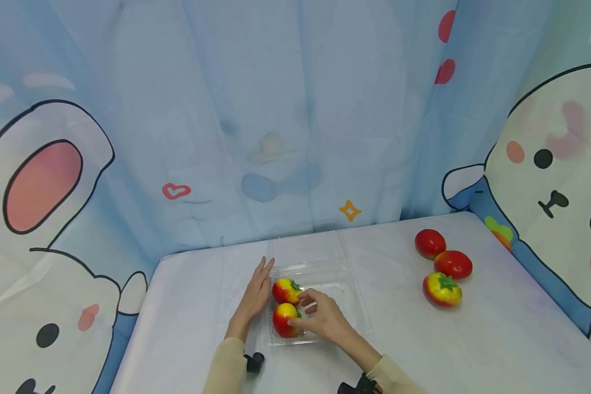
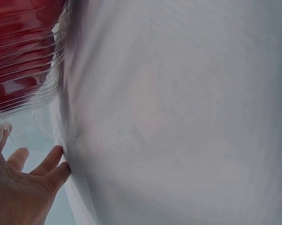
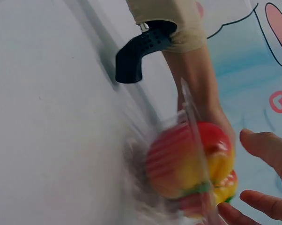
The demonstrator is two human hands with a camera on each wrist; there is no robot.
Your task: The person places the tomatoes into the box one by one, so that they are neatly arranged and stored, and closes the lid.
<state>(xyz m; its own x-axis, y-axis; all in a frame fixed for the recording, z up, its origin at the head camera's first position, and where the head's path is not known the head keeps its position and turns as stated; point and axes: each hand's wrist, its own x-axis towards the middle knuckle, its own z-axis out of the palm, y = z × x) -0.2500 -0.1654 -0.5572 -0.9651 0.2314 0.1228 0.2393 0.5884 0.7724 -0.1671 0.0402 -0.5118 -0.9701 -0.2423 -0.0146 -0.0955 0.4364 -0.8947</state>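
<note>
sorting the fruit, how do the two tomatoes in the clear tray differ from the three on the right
The two tray tomatoes sit inside the clear tray, between both hands; the three loose tomatoes lie bare on the table, untouched. Both tray tomatoes are red-and-yellow; two of the loose ones are plain red. All are round and similar in size.

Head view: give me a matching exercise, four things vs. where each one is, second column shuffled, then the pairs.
Things
1. left hand
2. right hand
3. clear plastic tray
4. two plain red tomatoes

Places
A. far right part of the table, outside the tray
B. flat against the tray's left outer edge
C. reaching into the tray at the near red-yellow tomato
D. on the table between the two forearms, holding two red-yellow tomatoes

Pairs: 1-B, 2-C, 3-D, 4-A
</note>
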